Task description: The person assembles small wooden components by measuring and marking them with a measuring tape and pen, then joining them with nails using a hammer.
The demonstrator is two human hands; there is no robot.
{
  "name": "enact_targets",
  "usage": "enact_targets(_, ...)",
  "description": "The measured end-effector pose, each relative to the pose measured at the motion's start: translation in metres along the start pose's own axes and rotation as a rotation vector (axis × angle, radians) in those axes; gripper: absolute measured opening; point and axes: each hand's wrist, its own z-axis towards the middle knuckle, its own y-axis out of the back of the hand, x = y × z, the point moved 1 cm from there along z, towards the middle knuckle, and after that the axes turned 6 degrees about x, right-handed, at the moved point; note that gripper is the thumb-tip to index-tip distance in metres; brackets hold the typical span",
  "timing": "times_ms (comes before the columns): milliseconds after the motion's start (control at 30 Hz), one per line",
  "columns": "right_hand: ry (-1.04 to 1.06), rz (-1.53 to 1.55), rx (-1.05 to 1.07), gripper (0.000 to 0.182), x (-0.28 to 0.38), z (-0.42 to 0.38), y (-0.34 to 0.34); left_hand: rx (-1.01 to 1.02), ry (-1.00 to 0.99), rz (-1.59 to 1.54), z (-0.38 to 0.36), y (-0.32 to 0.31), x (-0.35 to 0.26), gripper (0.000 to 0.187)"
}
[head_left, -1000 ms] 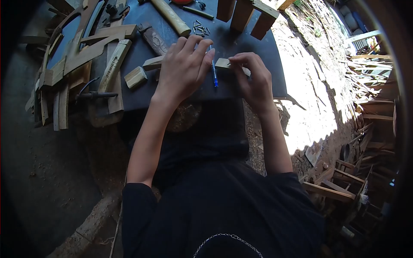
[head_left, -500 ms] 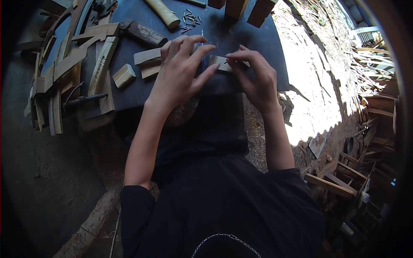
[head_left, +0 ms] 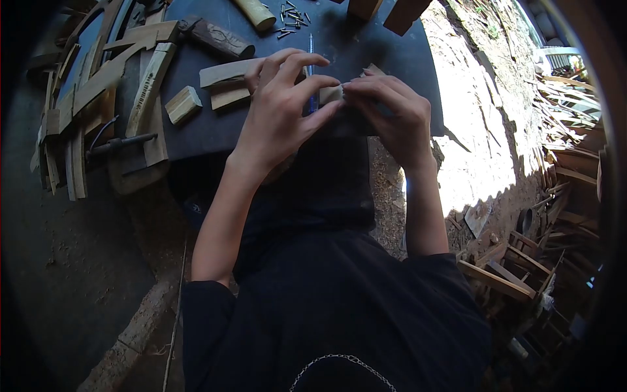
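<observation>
My left hand (head_left: 281, 98) is held over the table with curved fingers, its thumb and index tips apart and close to the fingertips of my right hand (head_left: 395, 114). The right fingers are pinched together; whatever is between them is too small to make out. Under the fingertips lies a small pale wood block (head_left: 331, 95), partly covered by the right hand. A slim blue tool with a thin metal shaft (head_left: 311, 46) lies beside the left fingers, its lower part half hidden. Left of that hand are two wood pieces (head_left: 222, 74) and a short wood block (head_left: 183, 104).
On the dark table (head_left: 215, 140) lie several small nails or screws (head_left: 294, 16), a rounded wooden handle (head_left: 258, 14) and a dark carved wood piece (head_left: 219, 39). Wood offcuts (head_left: 117, 72) and a clamp-like bar (head_left: 124, 145) crowd the left. Wooden blocks (head_left: 405, 14) stand at the far edge.
My left hand has moved right, bringing its thumb and index to the right fingertips. The right hand has shifted slightly right and turned. The view has shifted a little.
</observation>
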Motion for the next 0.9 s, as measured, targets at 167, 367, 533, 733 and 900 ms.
enact_targets(167,0.023,-0.032,0.007,0.018,0.002,0.002,-0.002,-0.073,0.017,-0.073,-0.001,-0.014,0.002,0.02)
enact_targets(367,-0.04,0.041,0.0,0.018,0.007,0.001,-0.002,-0.134,0.047,-0.093,-0.001,-0.021,0.001,0.015)
enact_targets(533,-0.066,0.021,0.015,0.018,0.012,0.001,0.001,-0.133,0.064,-0.126,0.0,-0.02,0.001,0.013)
enact_targets(733,-0.072,0.075,-0.037,0.017,0.023,0.032,0.001,-0.112,0.071,-0.168,-0.002,-0.019,0.003,0.011)
enact_targets(900,0.032,-0.125,0.084,0.041,0.023,0.138,-0.046,-0.156,0.094,-0.215,-0.004,-0.021,0.002,0.01)
